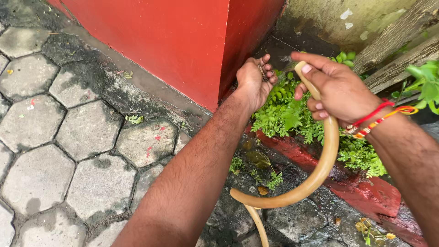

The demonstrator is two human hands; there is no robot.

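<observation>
Right hand has its fingers wrapped round the end of a smooth tan rubber hose, right beside the glossy red pillar. Left hand is curled half-closed at the pillar's corner, over leafy green weeds.

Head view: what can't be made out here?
- Left hand: it covers whatever it grips; only a thin dark bit shows.
- Hose: far end cut off by the bottom edge; the right hand hides a stretch.
- Ground behind the plants: hidden by leaves.

red wall | wet hexagonal pavers | green weeds | daylight, seemingly overcast
</observation>
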